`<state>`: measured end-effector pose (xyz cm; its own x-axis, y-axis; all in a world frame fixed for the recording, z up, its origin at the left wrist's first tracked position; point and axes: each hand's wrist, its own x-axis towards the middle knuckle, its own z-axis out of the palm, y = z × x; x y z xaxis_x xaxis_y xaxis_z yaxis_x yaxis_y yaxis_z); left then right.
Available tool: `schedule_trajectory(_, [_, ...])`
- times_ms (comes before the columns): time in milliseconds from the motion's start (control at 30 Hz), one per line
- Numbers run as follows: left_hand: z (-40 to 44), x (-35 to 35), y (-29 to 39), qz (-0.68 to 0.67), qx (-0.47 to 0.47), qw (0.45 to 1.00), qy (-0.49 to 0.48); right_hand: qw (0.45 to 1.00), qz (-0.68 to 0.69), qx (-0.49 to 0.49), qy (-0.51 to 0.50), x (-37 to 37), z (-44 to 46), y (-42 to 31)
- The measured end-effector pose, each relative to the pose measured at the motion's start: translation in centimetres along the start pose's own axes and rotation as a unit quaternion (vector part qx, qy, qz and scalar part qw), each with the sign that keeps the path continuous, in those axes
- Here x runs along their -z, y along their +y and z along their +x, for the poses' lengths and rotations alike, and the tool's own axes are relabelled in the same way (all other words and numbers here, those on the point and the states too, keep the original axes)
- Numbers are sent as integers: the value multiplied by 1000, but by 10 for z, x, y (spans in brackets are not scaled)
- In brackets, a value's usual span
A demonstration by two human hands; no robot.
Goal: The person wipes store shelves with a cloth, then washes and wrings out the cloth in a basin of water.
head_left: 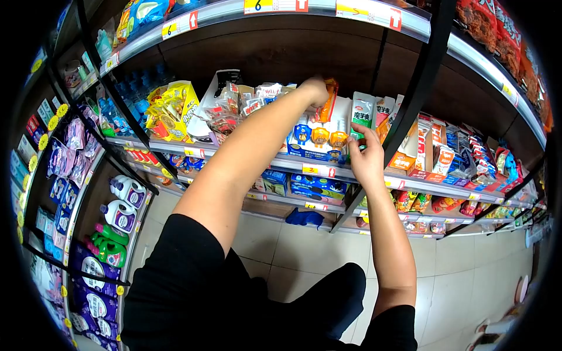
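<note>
My left hand (315, 92) reaches to the back of the middle shelf, slightly blurred, with its fingers closed at the top of an orange packet (331, 100). That packet stands upright, slightly tilted, in a white and blue display box (310, 153) with blue and orange round figures on its front. My right hand (367, 157) is at the box's right end, thumb and forefinger apart, holding nothing, just in front of a green and white packet (363, 109). Part of the left fingers is hidden.
A yellow snack box (174, 111) and a box of clear-wrapped snacks (225, 120) stand left. Right of a black upright post (418, 76) are more snack boxes (443, 158). The upper shelf edge (316, 8) overhangs the hands. Detergent bottles (122, 215) stand at far left.
</note>
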<state>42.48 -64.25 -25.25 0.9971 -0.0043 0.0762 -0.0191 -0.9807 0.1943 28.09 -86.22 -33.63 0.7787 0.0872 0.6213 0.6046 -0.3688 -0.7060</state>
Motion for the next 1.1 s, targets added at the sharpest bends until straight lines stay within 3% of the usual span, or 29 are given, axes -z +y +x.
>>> schedule_trajectory(67, [7,-8,-4,-10,14,998,58,1000,-6,-2,0,1,-1,-2])
schedule_trajectory(133, [12,-9,-5,41,10,999,-2,1000,-3,-5,-1,1,-1,-3])
schedule_trajectory(267, [14,-16,-2,48,21,998,37,1000,-7,-3,1,3,-2,-3])
schedule_trajectory(467, [-3,9,5,191,-50,980,-35,1000,8,-4,3,3,-6,-2])
schedule_trajectory(567, [-14,24,9,84,-9,996,5,1000,19,8,7,2,-9,-3])
schedule_trajectory(667, [-44,43,5,7,-67,989,135,999,28,28,14,5,-20,-7])
schedule_trajectory(733, [-69,35,-5,-90,-155,942,285,997,54,53,30,8,-35,-16])
schedule_trajectory(800, [-137,36,-1,-220,-197,904,310,997,39,67,31,8,-56,-12])
schedule_trajectory(833, [-166,24,-1,-253,-211,882,338,995,22,86,39,9,-67,-10])
schedule_trajectory(967, [-254,-70,-29,-260,-175,887,340,996,-16,80,-22,-3,-121,22])
schedule_trajectory(1100, [-294,-222,-57,-357,-70,904,226,996,-2,-44,-74,-26,-175,65])
